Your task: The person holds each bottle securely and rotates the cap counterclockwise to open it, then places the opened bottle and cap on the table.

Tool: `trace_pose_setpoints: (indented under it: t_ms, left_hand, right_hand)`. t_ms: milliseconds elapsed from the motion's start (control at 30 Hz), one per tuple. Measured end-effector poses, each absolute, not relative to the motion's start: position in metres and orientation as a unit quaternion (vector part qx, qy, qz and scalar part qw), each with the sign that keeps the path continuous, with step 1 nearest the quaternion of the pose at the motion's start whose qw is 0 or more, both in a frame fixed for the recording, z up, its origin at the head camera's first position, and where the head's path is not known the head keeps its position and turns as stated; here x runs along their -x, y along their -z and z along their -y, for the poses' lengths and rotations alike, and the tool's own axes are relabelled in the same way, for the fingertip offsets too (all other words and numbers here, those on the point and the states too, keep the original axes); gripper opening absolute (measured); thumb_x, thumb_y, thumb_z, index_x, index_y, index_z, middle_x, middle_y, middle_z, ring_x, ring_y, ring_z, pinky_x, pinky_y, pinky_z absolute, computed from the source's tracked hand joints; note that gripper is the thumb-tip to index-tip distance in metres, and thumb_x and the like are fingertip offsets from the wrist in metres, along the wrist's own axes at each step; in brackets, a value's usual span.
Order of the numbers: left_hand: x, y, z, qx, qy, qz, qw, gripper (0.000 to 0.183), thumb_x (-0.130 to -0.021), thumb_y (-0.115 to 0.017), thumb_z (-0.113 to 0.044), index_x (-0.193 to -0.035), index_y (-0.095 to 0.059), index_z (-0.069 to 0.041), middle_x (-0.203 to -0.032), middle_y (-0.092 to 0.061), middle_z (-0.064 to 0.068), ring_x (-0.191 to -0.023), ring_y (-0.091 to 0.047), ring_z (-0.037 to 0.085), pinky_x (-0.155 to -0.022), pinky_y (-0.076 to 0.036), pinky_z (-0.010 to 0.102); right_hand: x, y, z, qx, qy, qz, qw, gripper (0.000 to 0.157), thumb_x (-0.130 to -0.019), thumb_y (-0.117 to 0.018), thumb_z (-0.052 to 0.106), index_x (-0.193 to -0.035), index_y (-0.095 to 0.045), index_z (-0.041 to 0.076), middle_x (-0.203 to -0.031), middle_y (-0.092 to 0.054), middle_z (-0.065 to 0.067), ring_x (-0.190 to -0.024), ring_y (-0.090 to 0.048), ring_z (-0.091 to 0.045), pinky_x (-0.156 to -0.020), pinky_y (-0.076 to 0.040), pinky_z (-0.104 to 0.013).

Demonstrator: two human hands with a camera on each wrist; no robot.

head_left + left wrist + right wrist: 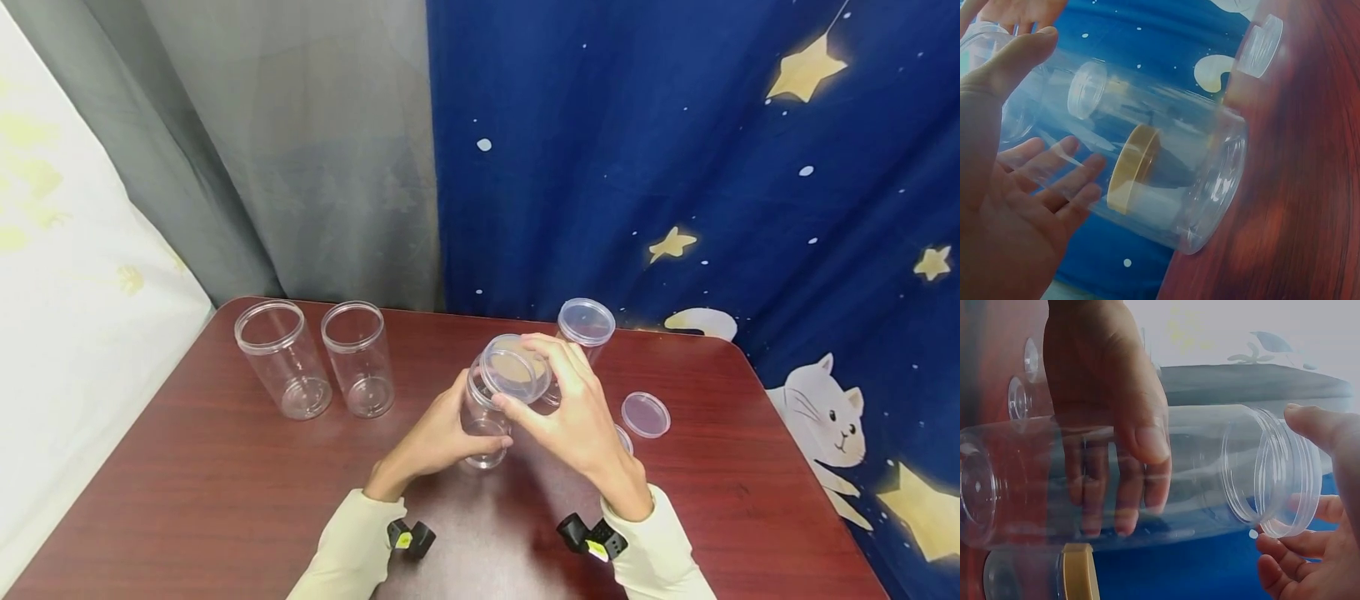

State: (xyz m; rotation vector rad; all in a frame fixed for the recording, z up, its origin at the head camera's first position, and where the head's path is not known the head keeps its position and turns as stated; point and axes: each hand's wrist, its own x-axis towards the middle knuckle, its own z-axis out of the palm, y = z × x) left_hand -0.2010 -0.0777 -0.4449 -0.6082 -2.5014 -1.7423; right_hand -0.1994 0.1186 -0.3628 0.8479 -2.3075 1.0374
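A clear plastic jar [486, 429] stands near the middle of the table, and my left hand [438, 429] grips it around the side, thumb in front. My right hand [576, 412] holds a clear lid [1300, 487] by its edge, thumb on one side and fingers on the other. That lid sits at the jar's mouth, slightly tilted in the head view; I cannot tell whether it is seated. Through the jar's wall in the left wrist view, a gold lid [1135, 169] shows behind; the right wrist view has it on another clear jar [1022, 575].
Two lidless clear jars [288, 367] [360, 362] stand at the back left. A jar with a clear lid [587, 322] stands behind my right hand. Loose clear lids [646, 415] lie to the right, one partly hidden by my wrist. Curtains [570, 167] hang behind the table [247, 500].
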Motion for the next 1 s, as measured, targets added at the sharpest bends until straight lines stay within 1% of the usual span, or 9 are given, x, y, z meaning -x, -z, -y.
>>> trace_pose_setpoints:
  t_ms: [67, 200, 300, 433, 600, 700, 800, 933, 1000]
  left_hand:
    - [0.202, 0.445, 0.079, 0.192, 0.558, 0.807, 0.021, 0.087, -0.069, -0.090, -0.028, -0.141, -0.041, -0.016, -0.125, -0.062, -0.001, -0.111, -0.060, 0.013, -0.100, -0.048, 0.041]
    - [0.203, 0.445, 0.084, 0.186, 0.563, 0.805, 0.034, 0.083, -0.071, -0.090, -0.026, -0.139, -0.042, -0.019, -0.126, -0.061, -0.002, -0.113, -0.059, 0.012, -0.102, -0.047, 0.040]
    - [0.204, 0.444, 0.090, 0.180, 0.577, 0.796, 0.048, 0.082, -0.072, -0.090, -0.023, -0.139, -0.042, -0.017, -0.129, -0.060, -0.001, -0.117, -0.058, 0.014, -0.104, -0.045, 0.041]
    - [0.206, 0.443, 0.098, 0.163, 0.589, 0.788, 0.070, 0.083, -0.072, -0.090, -0.022, -0.140, -0.043, -0.016, -0.134, -0.057, 0.002, -0.121, -0.056, 0.018, -0.106, -0.043, 0.045]
    - [0.209, 0.444, 0.105, 0.129, 0.579, 0.800, 0.091, 0.083, -0.071, -0.090, -0.024, -0.139, -0.043, -0.020, -0.135, -0.054, 0.003, -0.120, -0.056, 0.019, -0.105, -0.042, 0.048]
    - [0.211, 0.445, 0.107, 0.111, 0.565, 0.812, 0.095, 0.084, -0.072, -0.090, -0.029, -0.140, -0.042, -0.023, -0.135, -0.052, 0.001, -0.120, -0.055, 0.018, -0.105, -0.042, 0.047]
    - [0.213, 0.445, 0.107, 0.100, 0.556, 0.819, 0.100, 0.084, -0.071, -0.090, -0.032, -0.140, -0.042, -0.025, -0.134, -0.049, 0.001, -0.122, -0.053, 0.019, -0.105, -0.041, 0.047]
    - [0.216, 0.443, 0.107, 0.083, 0.548, 0.825, 0.111, 0.084, -0.070, -0.091, -0.032, -0.139, -0.044, -0.024, -0.134, -0.044, 0.004, -0.124, -0.049, 0.023, -0.106, -0.039, 0.050]
    - [0.218, 0.442, 0.107, 0.072, 0.541, 0.830, 0.116, 0.084, -0.069, -0.091, -0.033, -0.138, -0.045, -0.025, -0.133, -0.041, 0.004, -0.125, -0.045, 0.025, -0.106, -0.036, 0.052]
  right_hand:
    - [0.200, 0.363, -0.120, -0.306, -0.382, 0.840, 0.235, 0.066, -0.074, -0.087, 0.028, -0.130, -0.058, 0.009, -0.126, -0.062, -0.002, -0.119, -0.053, -0.019, -0.097, -0.045, -0.041]
    - [0.201, 0.363, -0.123, -0.298, -0.382, 0.845, 0.228, 0.069, -0.074, -0.087, 0.029, -0.133, -0.055, 0.010, -0.126, -0.062, -0.005, -0.118, -0.054, -0.021, -0.097, -0.046, -0.042]
    - [0.202, 0.364, -0.127, -0.285, -0.382, 0.850, 0.224, 0.072, -0.074, -0.087, 0.029, -0.135, -0.053, 0.010, -0.126, -0.060, -0.007, -0.113, -0.055, -0.024, -0.090, -0.049, -0.041]
    - [0.203, 0.365, -0.134, -0.269, -0.382, 0.855, 0.225, 0.078, -0.074, -0.087, 0.026, -0.140, -0.048, 0.010, -0.129, -0.058, -0.007, -0.104, -0.058, -0.024, -0.081, -0.052, -0.036]
    - [0.205, 0.368, -0.141, -0.271, -0.384, 0.854, 0.224, 0.082, -0.075, -0.087, 0.024, -0.144, -0.045, 0.009, -0.130, -0.057, -0.009, -0.101, -0.059, -0.023, -0.079, -0.051, -0.031]
    - [0.206, 0.372, -0.147, -0.272, -0.383, 0.854, 0.224, 0.086, -0.074, -0.087, 0.023, -0.147, -0.042, 0.014, -0.133, -0.056, -0.007, -0.101, -0.059, -0.021, -0.079, -0.052, -0.030]
    - [0.206, 0.376, -0.151, -0.276, -0.381, 0.854, 0.223, 0.092, -0.074, -0.087, 0.021, -0.151, -0.038, 0.019, -0.135, -0.053, -0.006, -0.106, -0.057, -0.018, -0.080, -0.053, -0.029]
    - [0.207, 0.382, -0.158, -0.276, -0.373, 0.857, 0.225, 0.099, -0.073, -0.087, 0.019, -0.155, -0.032, 0.022, -0.130, -0.051, -0.009, -0.104, -0.057, -0.017, -0.080, -0.053, -0.027]
    - [0.206, 0.386, -0.163, -0.269, -0.370, 0.861, 0.223, 0.098, -0.074, -0.087, 0.018, -0.155, -0.033, 0.021, -0.128, -0.050, -0.010, -0.100, -0.057, -0.016, -0.081, -0.051, -0.023]
